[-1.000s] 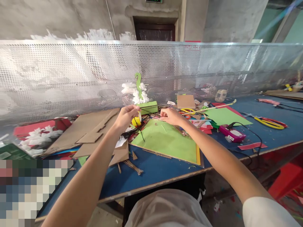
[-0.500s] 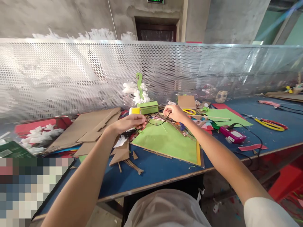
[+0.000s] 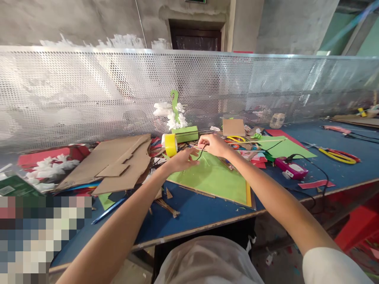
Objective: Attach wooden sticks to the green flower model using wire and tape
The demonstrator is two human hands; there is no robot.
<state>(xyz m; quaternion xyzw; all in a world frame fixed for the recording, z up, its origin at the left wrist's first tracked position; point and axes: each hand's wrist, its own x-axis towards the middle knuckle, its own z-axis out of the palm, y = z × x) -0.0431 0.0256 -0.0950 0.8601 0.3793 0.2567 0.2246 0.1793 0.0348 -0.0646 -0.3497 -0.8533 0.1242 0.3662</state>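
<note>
- Right hand (image 3: pixel 213 144) is closed in a pinch on a thin black wire (image 3: pixel 201 152), thumb against the first fingers, just above the far edge of the green sheet (image 3: pixel 216 181).
- Left hand (image 3: pixel 182 159) lies low over the near-left part of the same sheet, fingers loosely spread and closed on nothing that I can see. Its fingertips are just beside the lower end of the wire, but I cannot tell if they touch it.
- The wire hangs in a short curve from the right hand down toward the left fingertips. Its far end is lost in the clutter behind the hands.
- A yellow tape roll (image 3: pixel 171 144) stands on its edge just left of the hands, with cardboard pieces (image 3: pixel 124 159) further left. Yellow-handled scissors (image 3: pixel 236 139) lie behind the right hand, and a pink tool (image 3: pixel 290 167) with its own black cord lies well to the right on the blue table (image 3: pixel 189 219).
- Risk, as I judge it: the wire is thin and held only by fingertips, so it may slip out. If it is pulled, the hidden end may catch on the scraps and drag them, or knock over the tape roll.
- The other black cord could be confused with this wire.
- Writing: none can be read. A green packet (image 3: pixel 12 189) at the left edge has print that is too small.
</note>
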